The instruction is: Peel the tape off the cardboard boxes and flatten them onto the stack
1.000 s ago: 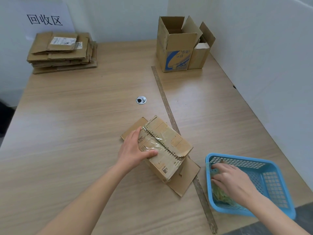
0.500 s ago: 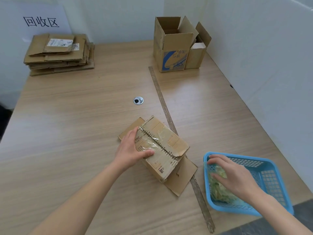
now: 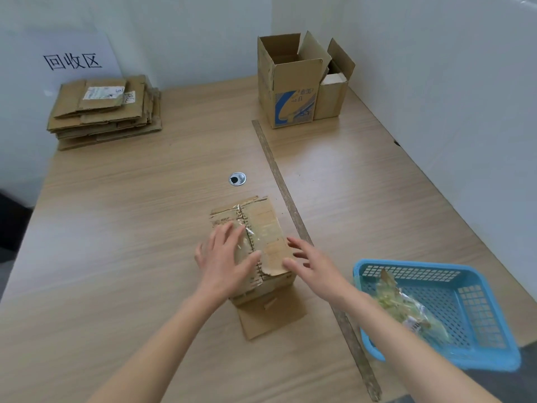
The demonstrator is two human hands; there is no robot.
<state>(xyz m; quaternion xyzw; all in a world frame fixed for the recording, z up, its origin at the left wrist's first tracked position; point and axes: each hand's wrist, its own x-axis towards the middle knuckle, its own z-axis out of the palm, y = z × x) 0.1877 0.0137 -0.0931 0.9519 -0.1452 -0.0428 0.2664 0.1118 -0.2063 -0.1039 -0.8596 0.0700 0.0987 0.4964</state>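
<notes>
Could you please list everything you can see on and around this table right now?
Taped box: one, brown, centre of table, under both hands, flaps spread at its base.
Flattened stack: one pile, brown, far left corner.
Open boxes: two, brown, the larger with blue print, far right, side by side.
Basket: one, blue, near right edge.
Peeled tape: one clear, crumpled wad, inside the basket.
Strip: one, brownish, running along the table.
Grommet: one, silver, mid-table.
Sign: one, white, left wall.
Table: one, light wood.
Left hand: fingers spread on the box.
Right hand: fingers spread at the box's right edge.
</notes>
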